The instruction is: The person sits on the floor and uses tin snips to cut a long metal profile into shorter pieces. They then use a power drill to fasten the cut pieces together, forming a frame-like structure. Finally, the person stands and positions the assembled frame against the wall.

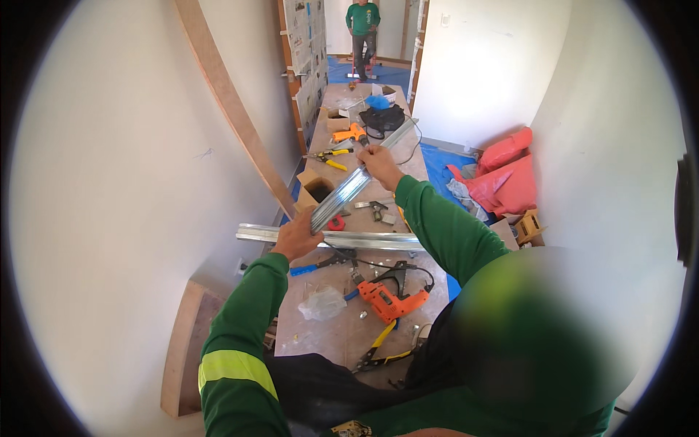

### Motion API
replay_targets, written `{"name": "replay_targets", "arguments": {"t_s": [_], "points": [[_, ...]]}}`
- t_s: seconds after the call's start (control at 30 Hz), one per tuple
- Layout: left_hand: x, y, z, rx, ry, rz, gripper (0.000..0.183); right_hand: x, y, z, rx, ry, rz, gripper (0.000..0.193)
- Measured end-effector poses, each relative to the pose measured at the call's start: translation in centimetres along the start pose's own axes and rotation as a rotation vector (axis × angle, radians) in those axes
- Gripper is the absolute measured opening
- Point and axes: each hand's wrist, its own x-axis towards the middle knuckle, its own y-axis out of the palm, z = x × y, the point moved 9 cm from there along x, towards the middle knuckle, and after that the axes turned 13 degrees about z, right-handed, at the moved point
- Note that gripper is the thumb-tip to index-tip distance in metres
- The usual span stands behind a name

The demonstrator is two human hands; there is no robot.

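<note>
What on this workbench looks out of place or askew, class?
The silver metal channel lying crosswise overhangs the brown workbench on its left edge. The left hand rests on it; the right hand grips a second ribbed metal strip, tilted above the clutter of scattered tools.

A room under renovation: bare white walls, blue floor sheeting point(444, 162), a tool-strewn workbench point(342, 331).

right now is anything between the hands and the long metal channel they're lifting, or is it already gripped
Nothing visible stands between them. The left hand holds the near end of the tilted metal channel and the right hand grips it farther up. A second metal channel lies crosswise on the workbench just under the left hand.
</note>
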Motion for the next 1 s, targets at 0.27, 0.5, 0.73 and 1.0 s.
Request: {"name": "replay_targets", "arguments": {"t_s": [0.27, 0.5, 0.73, 1.0], "points": [[-2.1, -1.2, 0.8, -0.055, -0.048, 0.02, 0.067, 1.1, 2.8, -2.0, 0.043, 0.098, 0.129, 0.023], [-2.4, -1.3, 1.3, -0.073, -0.099, 0.002, 0.071, 1.2, 3.9, 0.4, 0.04, 0.012, 0.161, 0.031], [-3.6, -1.8, 2.2, -0.08, -0.176, -0.002, 0.077, 2.5, 5.8, -0.1, -0.141, 0.056, 0.167, 0.036], [-3.8, -2.6, 2.5, -0.049, -0.18, -0.107, 0.073, 2.5, 6.8, 3.8, -0.344, -0.197, 0.021, 0.041]]}}
